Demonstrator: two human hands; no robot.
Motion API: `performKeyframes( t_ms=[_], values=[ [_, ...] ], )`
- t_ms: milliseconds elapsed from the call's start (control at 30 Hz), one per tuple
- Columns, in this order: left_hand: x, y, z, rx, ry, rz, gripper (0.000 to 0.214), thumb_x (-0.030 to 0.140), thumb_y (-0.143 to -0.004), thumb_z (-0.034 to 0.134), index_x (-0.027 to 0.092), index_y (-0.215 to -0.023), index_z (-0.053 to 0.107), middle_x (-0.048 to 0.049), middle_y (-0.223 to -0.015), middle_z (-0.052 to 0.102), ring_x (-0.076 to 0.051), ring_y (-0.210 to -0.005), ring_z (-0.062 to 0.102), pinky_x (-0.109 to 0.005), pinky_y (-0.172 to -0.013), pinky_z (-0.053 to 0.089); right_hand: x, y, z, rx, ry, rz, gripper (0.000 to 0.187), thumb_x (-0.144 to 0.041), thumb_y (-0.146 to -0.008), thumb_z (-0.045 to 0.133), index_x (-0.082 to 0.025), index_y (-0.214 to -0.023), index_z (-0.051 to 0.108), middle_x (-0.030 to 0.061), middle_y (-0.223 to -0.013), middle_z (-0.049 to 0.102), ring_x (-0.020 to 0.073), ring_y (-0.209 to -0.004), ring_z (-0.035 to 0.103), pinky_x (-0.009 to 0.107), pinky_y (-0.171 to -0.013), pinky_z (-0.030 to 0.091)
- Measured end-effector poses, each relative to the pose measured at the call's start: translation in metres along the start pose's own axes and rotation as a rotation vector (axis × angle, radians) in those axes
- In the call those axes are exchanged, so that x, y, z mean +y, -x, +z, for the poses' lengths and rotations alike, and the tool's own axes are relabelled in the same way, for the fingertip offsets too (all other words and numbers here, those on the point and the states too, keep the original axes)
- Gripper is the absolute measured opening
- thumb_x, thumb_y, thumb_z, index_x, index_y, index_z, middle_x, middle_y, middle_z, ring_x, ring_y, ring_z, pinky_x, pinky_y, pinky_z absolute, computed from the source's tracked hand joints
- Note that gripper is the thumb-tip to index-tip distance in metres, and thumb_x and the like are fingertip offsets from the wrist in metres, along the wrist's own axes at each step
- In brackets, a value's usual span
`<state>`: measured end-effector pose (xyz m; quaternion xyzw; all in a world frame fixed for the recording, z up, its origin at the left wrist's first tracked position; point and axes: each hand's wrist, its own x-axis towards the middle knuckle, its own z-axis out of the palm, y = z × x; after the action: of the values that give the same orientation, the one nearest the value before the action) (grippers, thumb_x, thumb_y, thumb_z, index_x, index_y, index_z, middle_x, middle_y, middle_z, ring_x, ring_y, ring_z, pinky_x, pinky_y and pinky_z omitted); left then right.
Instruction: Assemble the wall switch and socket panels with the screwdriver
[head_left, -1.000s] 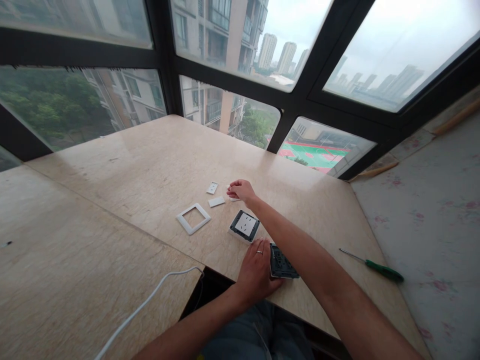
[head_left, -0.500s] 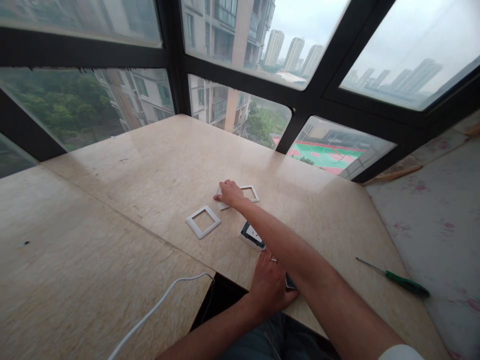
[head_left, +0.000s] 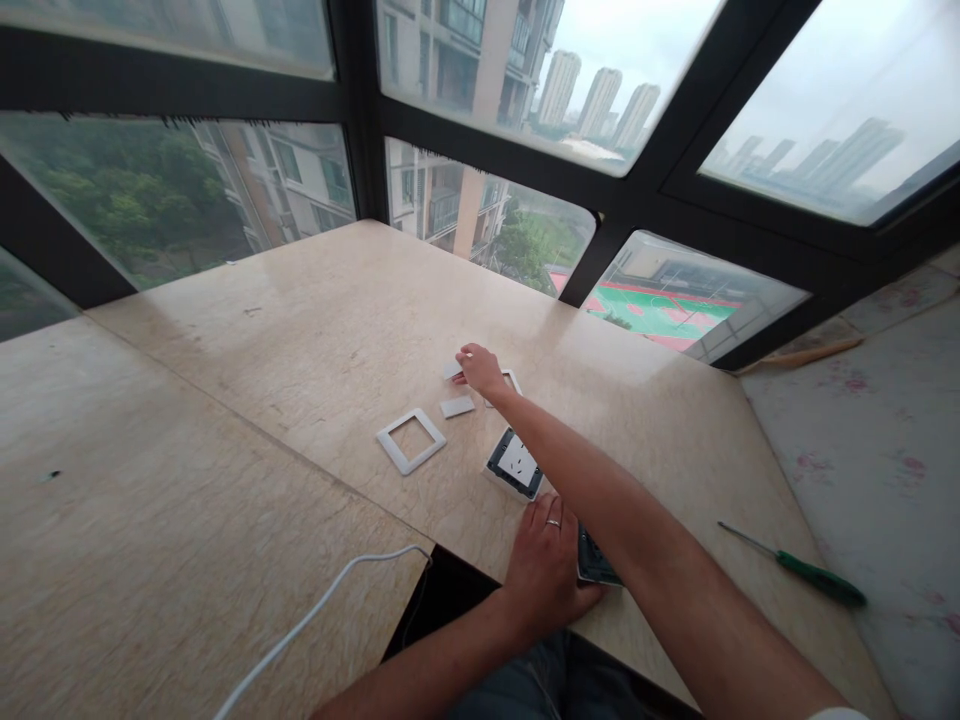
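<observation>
My right hand (head_left: 480, 368) is lifted a little above the far part of the tabletop, its fingers closed on a small white rocker plate (head_left: 452, 371). Just below it lies a second white plate (head_left: 457, 407). A square white frame (head_left: 411, 467) is to the left, and another white frame (head_left: 511, 380) shows partly behind my right wrist. My left hand (head_left: 546, 555) is closed around the left side of a dark-faced switch module (head_left: 596, 562), which my right forearm partly covers. Beyond the left fingertips is a wall socket (head_left: 519, 463) without its frame.
A green-handled screwdriver (head_left: 817, 578) lies at the right beside the wall. At the front left, a white cable (head_left: 322, 605) runs over the stone tabletop (head_left: 225, 420) to a dark cut-out (head_left: 435, 590). Windows with dark bars (head_left: 487, 150) border the far side.
My right hand has lifted a white rocker plate and shifted slightly right, uncovering another plate on the table. My left hand stays by the switch module. The view has shifted a little.
</observation>
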<state>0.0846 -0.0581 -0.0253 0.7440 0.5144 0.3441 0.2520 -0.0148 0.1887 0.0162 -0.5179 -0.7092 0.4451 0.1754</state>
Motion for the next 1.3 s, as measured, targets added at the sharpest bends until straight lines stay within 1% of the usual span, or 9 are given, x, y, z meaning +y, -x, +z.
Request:
performKeyframes(
  t_ms=[233,400,633,733,867,967,1033,1133,1300],
  values=[
    [-0.002,0.0,0.003,0.019,-0.04,0.023,0.091,0.041,-0.067,0.078,0.008,-0.14,0.036,-0.0269,-0.14,0.05,-0.044,-0.135,0.043,-0.063,-0.114,0.034,0.008,0.016,-0.02,0.069,-0.213,0.129,0.035,-0.035,-0.095,0.061,-0.017,-0.124,0.059,0.0092,-0.123,0.062,0.022,-0.102,0.065,0.043,-0.085,0.057],
    [-0.004,0.0,0.004,0.042,-0.076,0.055,0.095,0.041,-0.07,0.076,0.01,-0.145,0.026,-0.0264,-0.142,0.047,-0.043,-0.135,0.043,-0.063,-0.112,0.035,0.016,0.05,-0.049,0.121,-0.292,0.015,0.016,-0.027,-0.093,0.062,-0.013,-0.086,0.065,0.0062,-0.086,0.07,0.0129,-0.065,0.069,0.026,-0.061,0.058],
    [-0.006,0.001,-0.002,0.03,-0.104,0.086,0.095,0.042,-0.078,0.074,0.014,-0.151,0.02,-0.0226,-0.145,0.046,-0.04,-0.136,0.043,-0.061,-0.112,0.034,0.058,0.138,-0.103,0.203,-0.311,-0.131,0.04,-0.057,-0.08,0.069,-0.017,-0.081,0.067,0.0027,-0.07,0.071,0.0131,-0.057,0.067,0.024,-0.056,0.055],
    [-0.006,0.001,-0.003,0.015,-0.131,0.095,0.094,0.037,-0.077,0.075,0.016,-0.152,0.022,-0.0208,-0.146,0.046,-0.039,-0.136,0.043,-0.06,-0.113,0.035,0.09,0.184,-0.128,0.313,-0.249,-0.111,0.05,-0.068,-0.075,0.067,-0.019,-0.068,0.063,0.0012,-0.056,0.065,0.0132,-0.046,0.06,0.025,-0.049,0.051],
    [-0.008,0.001,-0.004,0.024,-0.149,0.114,0.091,0.035,-0.079,0.073,0.02,-0.153,0.022,-0.02,-0.146,0.046,-0.039,-0.135,0.045,-0.059,-0.11,0.038,0.145,0.242,-0.163,0.502,-0.112,-0.005,0.059,-0.072,-0.085,0.048,-0.023,-0.053,0.051,-0.0014,-0.038,0.047,0.0139,-0.035,0.05,0.026,-0.043,0.043],
    [-0.009,0.0,-0.003,0.034,-0.165,0.123,0.089,0.035,-0.082,0.071,0.02,-0.154,0.021,-0.0196,-0.145,0.047,-0.038,-0.134,0.046,-0.058,-0.11,0.039,0.19,0.283,-0.198,0.649,0.044,0.073,0.048,-0.063,-0.088,0.044,-0.024,-0.065,0.057,0.003,-0.051,0.058,0.0196,-0.052,0.061,0.032,-0.057,0.052],
    [-0.01,0.0,-0.002,0.039,-0.186,0.13,0.087,0.036,-0.083,0.07,0.02,-0.154,0.021,-0.0193,-0.145,0.048,-0.037,-0.134,0.047,-0.057,-0.109,0.04,0.216,0.309,-0.223,0.705,0.172,0.118,0.032,-0.049,-0.084,0.052,-0.022,-0.095,0.065,0.0103,-0.086,0.07,0.0237,-0.081,0.069,0.036,-0.074,0.056],
    [-0.012,-0.001,-0.002,0.051,-0.221,0.149,0.085,0.038,-0.085,0.068,0.02,-0.154,0.021,-0.0183,-0.144,0.049,-0.037,-0.133,0.048,-0.056,-0.108,0.042,0.249,0.347,-0.258,0.721,0.387,0.216,0.046,-0.024,-0.071,0.058,-0.018,-0.116,0.063,0.0175,-0.123,0.064,0.0299,-0.118,0.058,0.046,-0.101,0.045],
    [-0.014,-0.003,-0.002,0.064,-0.246,0.178,0.081,0.04,-0.088,0.065,0.021,-0.154,0.021,-0.0177,-0.143,0.05,-0.036,-0.131,0.049,-0.055,-0.107,0.043,0.277,0.389,-0.285,0.603,0.643,0.372,0.049,-0.002,-0.059,0.056,-0.017,-0.103,0.071,0.0174,-0.112,0.067,0.0311,-0.111,0.059,0.043,-0.1,0.043]
  ],
)
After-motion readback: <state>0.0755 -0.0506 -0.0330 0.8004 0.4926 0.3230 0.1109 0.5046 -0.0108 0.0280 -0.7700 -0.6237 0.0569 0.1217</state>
